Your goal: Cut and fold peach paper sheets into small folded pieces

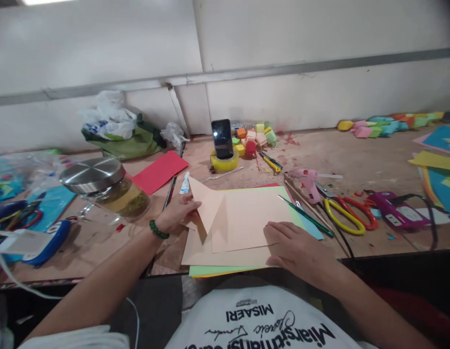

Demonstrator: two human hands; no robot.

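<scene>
Head view: the step in hand looks like bending over the left part of a peach sheet [242, 220], which lies on a stack [199, 259] of coloured paper at the near edge of the surface [166, 264]. The left hand [181, 212] is closed to a pinch, thumb against fingers, with the sheet's raised left part held at its edge; this stands up as a pointed flap, not yet pressed down. The right hand [295, 247] lies palm down, fingers extended and close together, over the sheet's lower right corner; it grips nothing that shows and seems to serve as a weight. Carrying the bend on would call for the left hand to bring the flap across evenly while the right hand keeps the rest from sliding; a firm crease would then need a finger run along the bend. Whether the edges would line up I cannot tell. The green pen [307, 217] lies aslant over the stack's right edge, near the right hand, and could get in the way. A tube [185, 182] lies just beside the left hand.
</scene>
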